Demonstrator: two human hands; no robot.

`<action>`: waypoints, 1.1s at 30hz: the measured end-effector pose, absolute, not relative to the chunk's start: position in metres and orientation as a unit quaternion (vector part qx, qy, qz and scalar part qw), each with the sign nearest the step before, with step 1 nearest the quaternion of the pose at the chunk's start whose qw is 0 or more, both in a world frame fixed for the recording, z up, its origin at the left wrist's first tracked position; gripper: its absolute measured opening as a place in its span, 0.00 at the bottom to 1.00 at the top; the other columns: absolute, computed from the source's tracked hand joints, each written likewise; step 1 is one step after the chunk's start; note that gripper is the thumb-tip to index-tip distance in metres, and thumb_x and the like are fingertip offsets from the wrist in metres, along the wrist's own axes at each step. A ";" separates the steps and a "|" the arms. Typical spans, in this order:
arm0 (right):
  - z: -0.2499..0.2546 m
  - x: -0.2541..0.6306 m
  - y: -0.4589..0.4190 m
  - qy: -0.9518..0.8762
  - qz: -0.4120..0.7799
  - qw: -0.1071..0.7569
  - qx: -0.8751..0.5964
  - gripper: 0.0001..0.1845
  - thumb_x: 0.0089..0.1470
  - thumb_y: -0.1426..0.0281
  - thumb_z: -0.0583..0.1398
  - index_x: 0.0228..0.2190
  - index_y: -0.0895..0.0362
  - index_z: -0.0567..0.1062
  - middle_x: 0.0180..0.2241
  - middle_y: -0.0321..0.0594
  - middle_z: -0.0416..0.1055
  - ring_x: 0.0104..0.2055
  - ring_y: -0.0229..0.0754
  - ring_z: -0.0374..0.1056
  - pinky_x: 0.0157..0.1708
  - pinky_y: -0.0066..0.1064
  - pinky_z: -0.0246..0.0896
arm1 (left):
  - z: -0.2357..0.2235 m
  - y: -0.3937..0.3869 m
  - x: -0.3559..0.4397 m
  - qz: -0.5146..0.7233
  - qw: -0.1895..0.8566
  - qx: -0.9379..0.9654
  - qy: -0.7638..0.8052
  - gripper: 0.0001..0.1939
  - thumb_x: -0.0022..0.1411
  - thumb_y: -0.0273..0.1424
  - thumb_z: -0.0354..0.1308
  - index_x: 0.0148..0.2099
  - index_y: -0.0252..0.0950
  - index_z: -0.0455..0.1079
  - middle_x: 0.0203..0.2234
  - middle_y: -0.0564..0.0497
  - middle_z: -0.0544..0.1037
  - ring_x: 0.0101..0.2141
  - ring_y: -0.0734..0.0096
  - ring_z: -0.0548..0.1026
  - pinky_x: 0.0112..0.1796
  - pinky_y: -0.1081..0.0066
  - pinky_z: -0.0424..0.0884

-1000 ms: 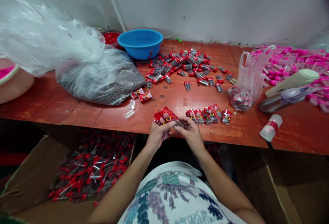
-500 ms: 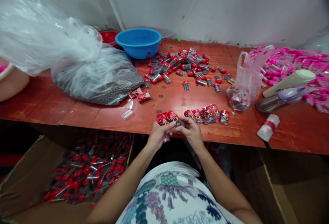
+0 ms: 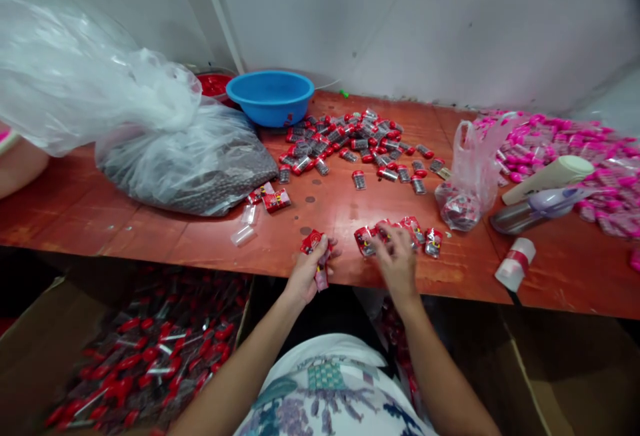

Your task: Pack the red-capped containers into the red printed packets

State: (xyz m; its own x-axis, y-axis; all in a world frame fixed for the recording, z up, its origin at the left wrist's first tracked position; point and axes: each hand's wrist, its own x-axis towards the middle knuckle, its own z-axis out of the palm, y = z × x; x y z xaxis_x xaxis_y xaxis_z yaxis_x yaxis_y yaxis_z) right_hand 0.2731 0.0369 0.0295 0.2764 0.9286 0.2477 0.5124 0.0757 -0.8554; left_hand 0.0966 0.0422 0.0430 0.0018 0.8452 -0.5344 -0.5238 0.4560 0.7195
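My left hand [image 3: 306,271] is closed on red printed packets [image 3: 314,243], held just over the table's front edge. A pinkish end of them sticks out below my fingers. My right hand [image 3: 399,264] is over a short row of filled red packets [image 3: 365,241], its fingers slightly blurred and apart. Part of that row is hidden under this hand. One filled packet [image 3: 433,243] lies at the row's right end. Beyond the hands, a pile of small clear jars with red caps [image 3: 345,139] covers the middle of the table.
Left on the table [image 3: 200,239] lie a clear bag of dark beads [image 3: 190,169], two clear sleeves [image 3: 243,235] and red packets [image 3: 277,200]. Behind stands a blue basin [image 3: 270,99]. Rightward are a plastic bag [image 3: 465,189], a flask [image 3: 520,213], a roll [image 3: 516,264] and pink-capped jars [image 3: 565,143].
My right hand has left the packet it worked on beside my left hand and moved right over the row. My left hand keeps its packets. The view has tilted slightly up.
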 end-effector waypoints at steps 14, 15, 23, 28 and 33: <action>0.041 0.191 0.093 -0.657 0.481 0.384 -0.436 0.28 0.51 0.69 0.61 0.54 0.49 0.65 0.36 0.34 0.69 0.30 0.34 0.64 0.32 0.25 0.61 | 0.040 0.070 0.065 0.562 0.675 0.030 0.477 0.05 0.52 0.25 0.64 0.34 0.31 0.75 0.23 0.52 0.78 0.16 0.81 0.70 0.13 0.82 0.61; 0.040 0.188 0.095 -0.655 0.493 0.382 -0.427 0.29 0.51 0.71 0.61 0.55 0.48 0.64 0.34 0.33 0.69 0.31 0.34 0.65 0.33 0.25 0.62 | 0.039 0.072 0.065 0.560 0.683 0.024 0.468 0.05 0.52 0.26 0.64 0.35 0.31 0.75 0.23 0.52 0.77 0.16 0.81 0.70 0.12 0.82 0.61; 0.035 0.185 0.114 -0.715 0.369 0.381 -0.456 0.21 0.56 0.73 0.55 0.52 0.51 0.69 0.32 0.35 0.73 0.33 0.37 0.70 0.36 0.28 0.63 | 0.030 0.083 0.051 0.574 0.661 0.097 0.473 0.12 0.42 0.28 0.70 0.32 0.30 0.76 0.23 0.51 0.78 0.16 0.81 0.69 0.11 0.82 0.58; 0.038 0.191 0.153 -0.745 0.274 0.304 -0.526 0.14 0.60 0.68 0.52 0.45 0.50 0.73 0.33 0.37 0.76 0.34 0.39 0.72 0.36 0.28 0.65 | 0.034 0.092 0.046 0.619 0.609 0.076 0.490 0.14 0.38 0.28 0.72 0.31 0.30 0.75 0.21 0.52 0.77 0.16 0.79 0.70 0.12 0.82 0.59; 0.045 0.212 0.210 -0.657 0.152 0.225 -0.703 0.20 0.58 0.73 0.53 0.51 0.66 0.67 0.52 0.67 0.63 0.52 0.56 0.63 0.48 0.46 0.56 | 0.041 0.094 0.042 0.633 0.599 0.045 0.488 0.14 0.40 0.31 0.72 0.28 0.29 0.74 0.18 0.51 0.76 0.16 0.80 0.69 0.13 0.82 0.59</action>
State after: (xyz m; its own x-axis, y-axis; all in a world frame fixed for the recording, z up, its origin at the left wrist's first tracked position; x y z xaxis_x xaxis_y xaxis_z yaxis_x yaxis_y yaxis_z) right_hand 0.2118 0.2102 0.0453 0.0912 0.9925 0.0814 0.8552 -0.0362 -0.5171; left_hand 0.0424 0.0940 0.0408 -0.2780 0.8030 -0.5272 -0.7150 0.1935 0.6718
